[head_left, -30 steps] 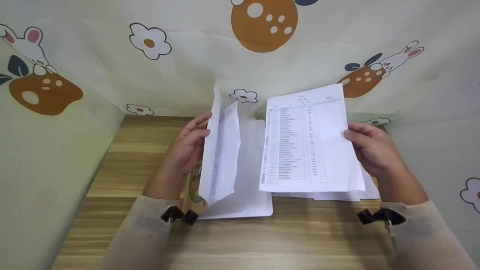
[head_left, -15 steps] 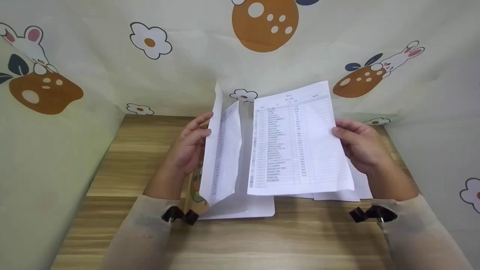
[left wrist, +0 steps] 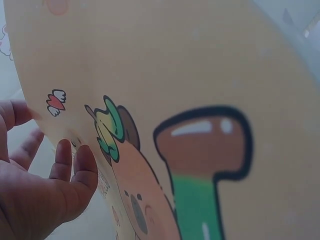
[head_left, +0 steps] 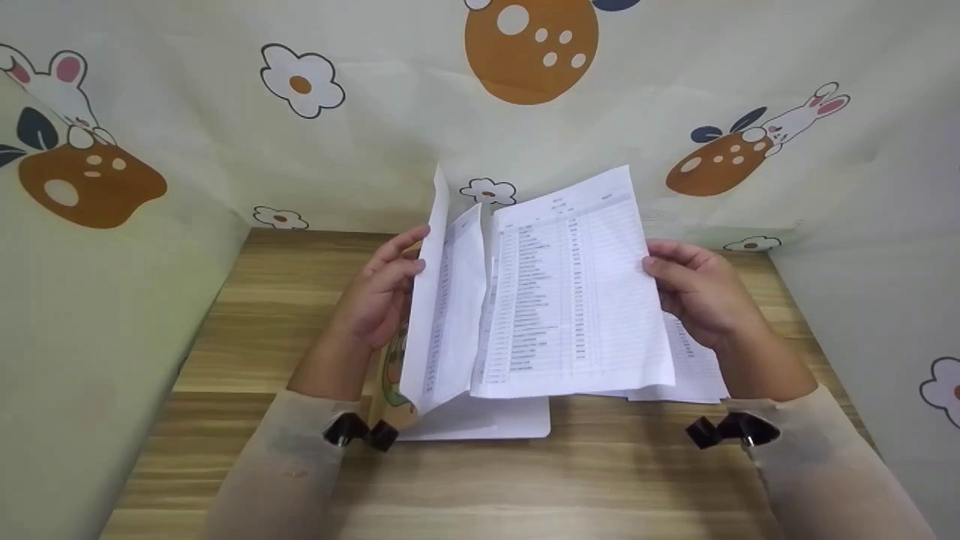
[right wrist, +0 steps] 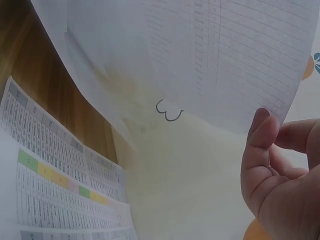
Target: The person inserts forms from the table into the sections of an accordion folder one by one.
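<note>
I have my right hand (head_left: 701, 292) pinching the right edge of a white printed sheet with rows of table text (head_left: 574, 292), thumb on the front and fingers behind; it hangs tilted in the centre of the head view, above the wooden table (head_left: 285, 300). My left hand (head_left: 379, 292), left of centre, props up the cream cartoon-printed folder cover (left wrist: 200, 100) together with a couple of white pages already filed (head_left: 442, 300). The fingers lie fairly straight against the back of the cover, so I'd call that hand a flat support rather than a grip. The folder's white inner flap (head_left: 495, 420) lies flat on the table at lower centre.

To land this sheet well, I judge that I should lead with its left edge into the gap beside the standing pages, keep the sheet taut so the free corner does not curl, and hold the cover steady and wide.

More white sheets with coloured table rows (right wrist: 55, 185) lie on the table under my right hand, at right of centre; I should avoid dragging them along.
</note>
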A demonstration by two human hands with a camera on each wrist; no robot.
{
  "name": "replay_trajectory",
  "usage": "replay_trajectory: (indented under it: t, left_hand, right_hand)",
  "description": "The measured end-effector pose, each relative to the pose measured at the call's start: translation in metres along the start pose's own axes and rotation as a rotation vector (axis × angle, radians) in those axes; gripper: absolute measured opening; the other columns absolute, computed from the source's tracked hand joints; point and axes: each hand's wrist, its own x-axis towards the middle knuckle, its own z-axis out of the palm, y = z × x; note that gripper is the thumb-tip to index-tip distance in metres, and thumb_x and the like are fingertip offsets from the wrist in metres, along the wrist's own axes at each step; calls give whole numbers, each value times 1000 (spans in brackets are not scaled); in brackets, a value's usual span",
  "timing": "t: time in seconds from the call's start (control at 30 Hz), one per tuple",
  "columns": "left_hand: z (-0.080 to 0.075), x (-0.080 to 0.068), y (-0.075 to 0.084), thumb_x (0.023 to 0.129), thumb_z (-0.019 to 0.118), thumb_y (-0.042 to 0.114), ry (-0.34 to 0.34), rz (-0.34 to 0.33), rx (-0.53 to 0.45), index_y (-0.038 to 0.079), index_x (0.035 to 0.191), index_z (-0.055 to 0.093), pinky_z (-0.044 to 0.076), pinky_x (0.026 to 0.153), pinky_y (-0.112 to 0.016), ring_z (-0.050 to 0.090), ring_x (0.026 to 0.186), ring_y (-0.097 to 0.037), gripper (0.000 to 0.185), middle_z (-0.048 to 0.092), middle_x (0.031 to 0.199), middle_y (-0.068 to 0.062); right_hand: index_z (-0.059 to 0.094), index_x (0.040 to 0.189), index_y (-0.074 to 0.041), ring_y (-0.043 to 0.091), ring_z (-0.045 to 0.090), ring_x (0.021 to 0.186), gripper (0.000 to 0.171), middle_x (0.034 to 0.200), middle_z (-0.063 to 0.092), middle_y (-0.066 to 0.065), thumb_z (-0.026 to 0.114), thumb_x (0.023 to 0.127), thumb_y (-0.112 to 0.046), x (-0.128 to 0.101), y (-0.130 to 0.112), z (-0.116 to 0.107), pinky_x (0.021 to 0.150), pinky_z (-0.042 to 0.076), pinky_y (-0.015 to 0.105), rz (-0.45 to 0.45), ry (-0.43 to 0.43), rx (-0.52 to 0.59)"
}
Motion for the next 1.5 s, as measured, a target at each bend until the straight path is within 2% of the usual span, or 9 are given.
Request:
replay_trajectory:
  t: [0.17,0.43,0.67,0.9,1.23,1.5]
  left_hand:
    - [0,0,0,104,52,6,6,-1,18,18,153,56,57,87,-33,67,113,-25,50,62,129,-10]
    - [0,0,-1,104,51,6,-6,-9,11,16,155,52,58,85,-32,69,107,-20,52,62,131,-10]
    - [1,0,-1,103,51,6,-5,-8,-8,19,150,56,58,84,-32,69,105,-18,49,62,131,-11]
    - [1,1,-2,104,51,5,9,-11,-8,20,149,57,57,84,-32,69,110,-23,48,61,135,-11]
    - [4,-1,-1,103,52,5,0,-3,-12,19,147,58,57,84,-32,68,109,-25,46,64,126,-9]
    - [5,-2,-1,103,53,7,-9,-18,-11,20,148,57,55,88,-33,65,115,-27,47,61,133,-10]
  right_hand:
    - [73,127,-10,14,78,87,25,106,81,2,71,102,-12,4,2,6,73,64,28,7,-21,-8]
    - [74,125,-11,13,78,86,22,105,81,1,69,103,-9,10,8,17,74,65,28,13,-53,-6]
    - [73,126,-11,13,78,85,22,104,81,0,68,104,-10,14,8,24,74,65,29,16,-54,-11]
    - [70,130,-7,13,77,85,27,106,81,1,68,104,-12,16,8,29,73,64,27,22,-57,-36]
    - [69,134,-5,11,74,79,31,107,81,1,67,105,-13,22,17,41,69,62,23,36,-85,-48]
    - [67,138,-2,11,70,74,34,102,79,-1,65,105,-10,30,26,59,68,61,22,75,-100,-55]
